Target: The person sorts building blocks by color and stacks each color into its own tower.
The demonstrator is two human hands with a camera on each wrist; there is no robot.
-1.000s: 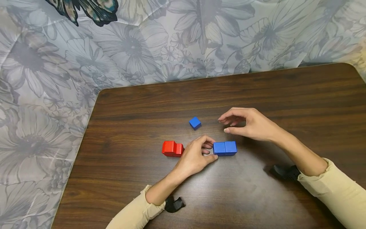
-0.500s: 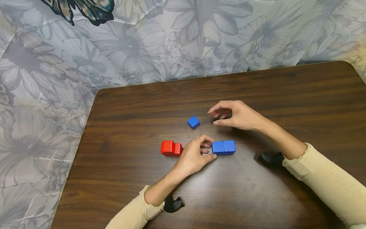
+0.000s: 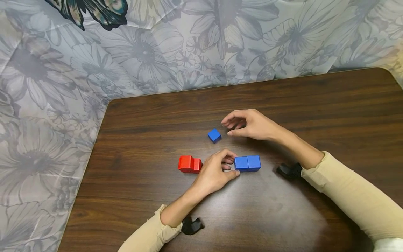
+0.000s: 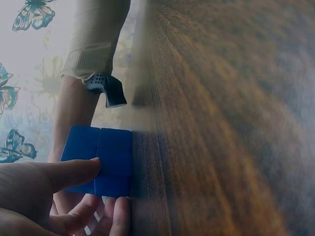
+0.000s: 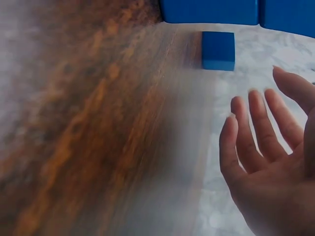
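Note:
My left hand pinches the left end of a group of blue blocks, set side by side and stacked in two layers. In the left wrist view its thumb lies on the near face of the blue blocks, with the fingers on the other side. A loose blue cube sits turned at an angle farther back on the table. Just right of that cube, my right hand hovers with fingers apart from the thumb and nothing between them. In the right wrist view the cube lies beyond the fingertips.
Red blocks in a stepped group, higher at the left, stand beside the left hand's knuckles. The brown wood table ends at the back against a flower-patterned cloth. Each wrist wears a black camera strap.
My right hand has moved left and slightly back, closer to the loose blue cube. The left hand and the blocks have kept their places.

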